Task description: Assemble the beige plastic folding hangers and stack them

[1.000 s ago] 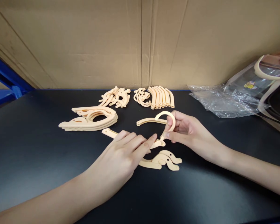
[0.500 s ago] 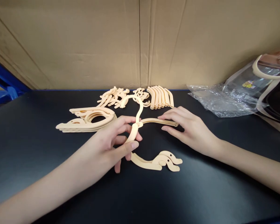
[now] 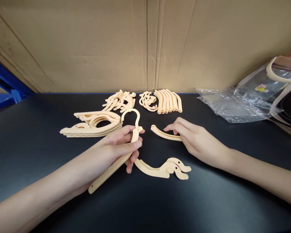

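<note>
My left hand (image 3: 116,144) is closed round a beige plastic hanger arm (image 3: 108,174), whose lower end slants toward me. A curved hanger hook (image 3: 137,117) rises from the top of that arm, at my fingertips. To the right, my right hand (image 3: 195,137) grips a loose curved hanger arm (image 3: 163,134) near its right end; the fingers partly hide it. A gap separates this piece from the hook. Below and between the hands lie two animal-head-shaped hanger pieces (image 3: 152,170), overlapping on the black table.
A stack of beige hanger parts (image 3: 94,129) lies left of centre. Farther back are a pile of hooks (image 3: 147,101), another jumbled pile (image 3: 118,100) and a row of curved arms (image 3: 168,102). Clear plastic bags (image 3: 235,105) lie at right, before a cardboard wall (image 3: 87,48).
The hanger arm in my right hand has come away from the hook and turned. My left hand has tilted its arm and hook, so the arm's lower end now shows.
</note>
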### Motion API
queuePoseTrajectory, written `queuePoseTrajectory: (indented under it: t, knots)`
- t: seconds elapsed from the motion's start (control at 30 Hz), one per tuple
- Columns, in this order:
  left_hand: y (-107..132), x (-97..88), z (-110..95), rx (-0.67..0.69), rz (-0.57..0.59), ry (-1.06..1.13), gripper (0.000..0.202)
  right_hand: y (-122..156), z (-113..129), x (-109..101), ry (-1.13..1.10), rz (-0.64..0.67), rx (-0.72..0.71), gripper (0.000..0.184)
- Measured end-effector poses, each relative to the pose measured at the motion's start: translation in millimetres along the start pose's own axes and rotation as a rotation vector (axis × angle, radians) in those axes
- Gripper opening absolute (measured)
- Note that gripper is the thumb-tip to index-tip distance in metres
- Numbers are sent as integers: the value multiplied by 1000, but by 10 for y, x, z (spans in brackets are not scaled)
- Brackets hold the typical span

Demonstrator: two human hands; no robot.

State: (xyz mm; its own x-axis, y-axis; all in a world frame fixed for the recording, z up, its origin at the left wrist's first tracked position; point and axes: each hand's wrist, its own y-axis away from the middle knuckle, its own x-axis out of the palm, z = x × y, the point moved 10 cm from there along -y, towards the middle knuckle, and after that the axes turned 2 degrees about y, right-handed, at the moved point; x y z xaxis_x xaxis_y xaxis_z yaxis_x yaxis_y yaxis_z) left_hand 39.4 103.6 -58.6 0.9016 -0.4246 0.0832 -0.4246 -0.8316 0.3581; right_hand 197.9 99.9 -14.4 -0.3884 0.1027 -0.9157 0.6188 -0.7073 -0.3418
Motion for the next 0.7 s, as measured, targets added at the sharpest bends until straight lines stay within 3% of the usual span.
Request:
queuePoseTrajectory:
  t: [0.13, 0.27, 0.43, 0.7]
  knots:
    - [18, -13, -28, 9, -67, 55, 25, -6, 15, -49, 21, -28, 21, 25]
    - [27, 16, -53, 2, -109, 102, 24, -6, 39, -61, 80, -41, 8, 34]
    - [25, 60, -61, -17, -62, 71, 22, 2, 35, -69, 35, -62, -1, 22]
    - [3, 71, -71, 2, -6, 98, 16, 30, 182, -180, -122, -146, -67, 29]
